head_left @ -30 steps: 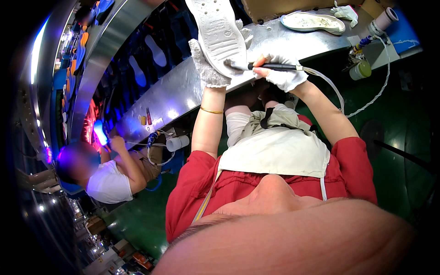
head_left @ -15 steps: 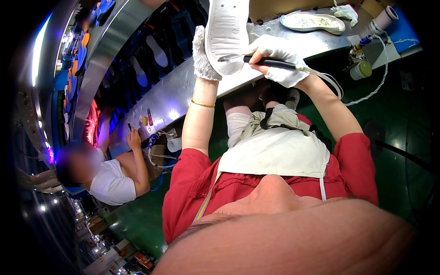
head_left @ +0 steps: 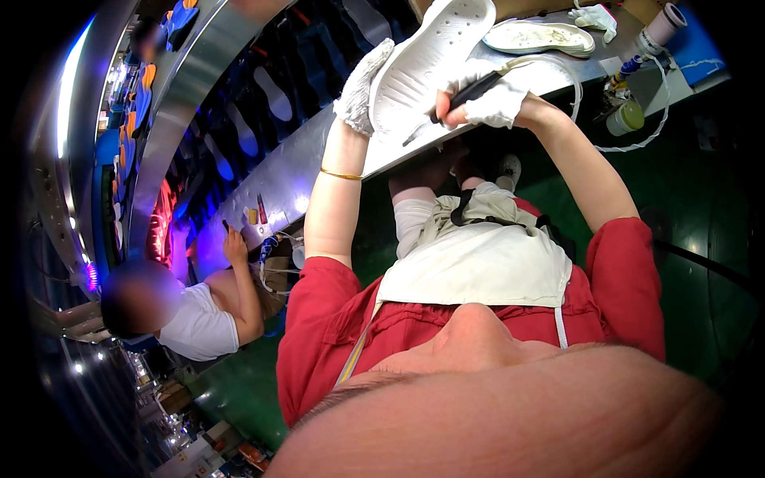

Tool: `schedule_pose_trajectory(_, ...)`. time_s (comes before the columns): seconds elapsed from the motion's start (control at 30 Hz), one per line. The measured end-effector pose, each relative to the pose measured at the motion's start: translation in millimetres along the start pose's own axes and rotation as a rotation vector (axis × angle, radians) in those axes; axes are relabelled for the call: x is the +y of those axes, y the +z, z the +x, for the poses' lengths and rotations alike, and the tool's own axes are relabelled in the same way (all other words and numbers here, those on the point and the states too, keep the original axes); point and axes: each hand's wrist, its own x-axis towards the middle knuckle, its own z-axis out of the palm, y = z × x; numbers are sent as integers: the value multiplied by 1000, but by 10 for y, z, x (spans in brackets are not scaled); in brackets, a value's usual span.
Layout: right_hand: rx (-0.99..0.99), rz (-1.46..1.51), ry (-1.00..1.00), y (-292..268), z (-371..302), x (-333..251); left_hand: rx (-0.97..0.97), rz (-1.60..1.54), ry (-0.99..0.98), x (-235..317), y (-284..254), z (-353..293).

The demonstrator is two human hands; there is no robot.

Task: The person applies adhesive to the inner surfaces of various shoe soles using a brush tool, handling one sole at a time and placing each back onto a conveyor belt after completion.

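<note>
My left hand (head_left: 365, 89), in a white knit glove, is closed on the left edge of a white shoe sole (head_left: 430, 60). The sole is tilted, its upper end leaning right, with small holes and ridges on the face toward me. In my white-gloved right hand (head_left: 496, 102), with bare fingertips showing, is a brush (head_left: 472, 90) with a black handle, held like a pen. A pale tube runs from the handle's back end. The brush's thin tip points down left, by the sole's lower end; whether it touches the sole I cannot tell.
Another white sole (head_left: 538, 37) lies on the metal bench (head_left: 279, 167), near a loose white glove (head_left: 596, 19). A pinkish roll (head_left: 663, 30) and a green-lidded container (head_left: 625, 118) are at the right. Dark racks stand behind the bench. A co-worker (head_left: 203, 319) sits at the left.
The sole has tilted, its upper end swinging right, and my left hand has turned with it. My right hand has rotated the brush more upright, and its tip has moved to the sole's lower edge.
</note>
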Motion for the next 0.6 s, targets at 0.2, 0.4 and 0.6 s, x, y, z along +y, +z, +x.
schedule_pose_trajectory(0.2,84,-312,-54,16,43,-24,16,155,-101,57,116,-2)
schedule_pose_trajectory(0.4,34,-276,-38,-204,52,3,-188,170,-196,-11,147,27)
schedule_pose_trajectory(0.6,1,-453,83,-342,-21,-139,-129,253,-209,61,379,-93)
